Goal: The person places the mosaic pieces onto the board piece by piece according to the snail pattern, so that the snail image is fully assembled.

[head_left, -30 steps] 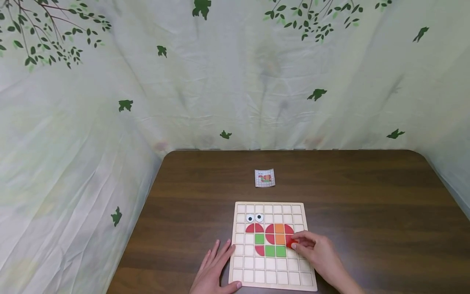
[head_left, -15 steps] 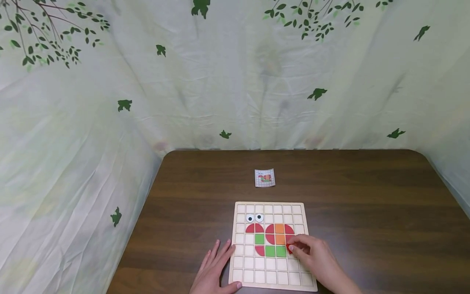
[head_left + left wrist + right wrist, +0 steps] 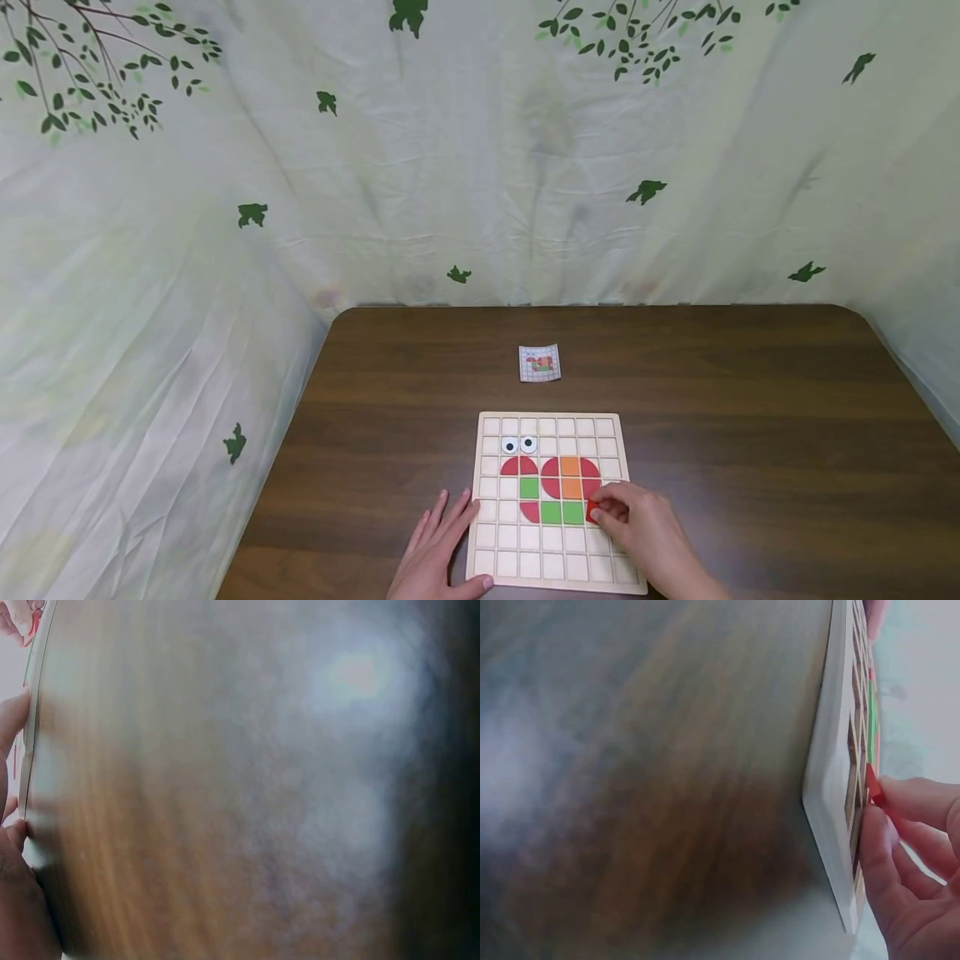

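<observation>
A wooden grid board [image 3: 553,565] lies on the brown table in the head view. My right hand [image 3: 651,533] pinches a small red tile [image 3: 592,511] between thumb and fingers, at the cell just right of the green tiles [image 3: 562,512]. In the right wrist view the red tile [image 3: 874,786] is tilted against the grid and partly hidden by the fingertips. With fingers spread, my left hand [image 3: 437,550] rests at the board's left edge, its thumb on the near left corner. Red, orange and green tiles and two eye tiles [image 3: 519,445] fill several cells.
Beyond the board lies a small card [image 3: 539,364] printed with a similar coloured grid figure. The table [image 3: 750,433] extends to both sides. A pale cloth [image 3: 480,167] with leaf prints hangs behind it and along the sides.
My right hand has moved slightly left and toward me with the red tile, bringing it to the cell beside the green tiles. The left hand has stayed in place.
</observation>
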`<state>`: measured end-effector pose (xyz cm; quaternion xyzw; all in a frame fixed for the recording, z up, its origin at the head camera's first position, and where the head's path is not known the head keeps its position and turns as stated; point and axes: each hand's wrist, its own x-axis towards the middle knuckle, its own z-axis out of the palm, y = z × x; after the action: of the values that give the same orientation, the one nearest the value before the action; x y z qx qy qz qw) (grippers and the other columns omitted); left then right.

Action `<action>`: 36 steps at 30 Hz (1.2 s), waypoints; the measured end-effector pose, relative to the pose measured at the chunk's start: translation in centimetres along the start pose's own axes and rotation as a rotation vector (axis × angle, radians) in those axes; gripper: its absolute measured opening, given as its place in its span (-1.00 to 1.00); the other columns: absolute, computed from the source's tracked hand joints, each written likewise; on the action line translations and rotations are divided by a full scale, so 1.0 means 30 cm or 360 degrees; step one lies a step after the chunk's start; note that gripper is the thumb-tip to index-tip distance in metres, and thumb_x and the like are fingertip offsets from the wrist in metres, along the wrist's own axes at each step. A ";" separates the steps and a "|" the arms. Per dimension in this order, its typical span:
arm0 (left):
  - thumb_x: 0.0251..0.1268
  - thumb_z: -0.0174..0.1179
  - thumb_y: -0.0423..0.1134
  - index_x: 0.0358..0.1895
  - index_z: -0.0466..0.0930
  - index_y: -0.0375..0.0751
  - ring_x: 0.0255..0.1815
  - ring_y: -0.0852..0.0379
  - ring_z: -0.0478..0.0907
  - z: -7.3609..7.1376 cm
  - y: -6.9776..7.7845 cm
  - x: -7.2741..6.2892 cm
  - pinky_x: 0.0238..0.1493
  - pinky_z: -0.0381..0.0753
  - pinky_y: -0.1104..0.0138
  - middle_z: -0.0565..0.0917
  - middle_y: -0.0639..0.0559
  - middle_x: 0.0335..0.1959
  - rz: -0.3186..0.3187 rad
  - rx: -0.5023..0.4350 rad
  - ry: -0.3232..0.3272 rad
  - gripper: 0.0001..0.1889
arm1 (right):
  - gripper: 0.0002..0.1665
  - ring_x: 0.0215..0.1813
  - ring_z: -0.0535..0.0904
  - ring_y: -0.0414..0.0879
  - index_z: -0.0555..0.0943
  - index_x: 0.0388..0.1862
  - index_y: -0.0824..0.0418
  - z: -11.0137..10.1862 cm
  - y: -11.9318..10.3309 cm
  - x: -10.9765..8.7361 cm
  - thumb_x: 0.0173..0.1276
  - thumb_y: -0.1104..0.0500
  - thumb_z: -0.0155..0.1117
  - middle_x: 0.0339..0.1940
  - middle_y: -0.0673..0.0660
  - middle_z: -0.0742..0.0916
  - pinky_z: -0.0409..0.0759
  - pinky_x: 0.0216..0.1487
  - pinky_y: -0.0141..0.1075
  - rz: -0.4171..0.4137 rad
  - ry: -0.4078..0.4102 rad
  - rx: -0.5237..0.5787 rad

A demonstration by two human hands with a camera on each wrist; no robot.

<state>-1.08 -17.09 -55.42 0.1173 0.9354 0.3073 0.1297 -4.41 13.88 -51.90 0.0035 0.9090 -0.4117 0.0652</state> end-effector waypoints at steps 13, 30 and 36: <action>0.00 0.22 0.47 0.53 0.17 0.25 0.56 -0.14 -0.11 -0.001 -0.001 0.006 0.41 -0.11 -0.17 0.16 0.14 0.55 -0.0045 -0.0019 -0.0059 -0.03 | -0.80 -0.45 0.40 -0.32 0.75 -0.46 -0.05 0.004 -0.002 0.005 0.03 0.24 0.59 -0.49 -0.27 0.55 0.45 -0.39 -0.42 -0.0132 0.0032 -0.0198; 0.05 0.16 0.48 0.53 0.19 0.22 0.56 -0.17 -0.11 0.005 -0.007 0.017 0.41 -0.10 -0.19 0.16 0.12 0.55 0.0012 -0.0014 -0.0064 -0.06 | -0.72 -0.29 0.47 -0.31 0.76 -0.17 0.00 -0.014 0.039 -0.029 0.13 0.26 0.51 -0.26 -0.22 0.67 0.54 -0.23 -0.39 -0.0327 -0.0056 -0.0164; 0.17 0.16 0.38 0.50 0.25 0.15 0.54 -0.21 -0.03 0.005 -0.013 0.009 0.37 -0.01 -0.23 0.23 0.06 0.52 0.0062 -0.0028 -0.0022 -0.16 | -0.64 -0.11 0.54 -0.18 0.70 0.05 0.00 -0.067 0.036 -0.065 0.26 0.13 0.43 -0.09 -0.15 0.68 0.60 -0.09 -0.25 -0.0165 -0.0137 -0.0146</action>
<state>-1.32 -17.22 -55.82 0.1364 0.9293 0.3172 0.1310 -2.65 16.19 -51.17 -0.0642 0.9222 -0.3722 0.0831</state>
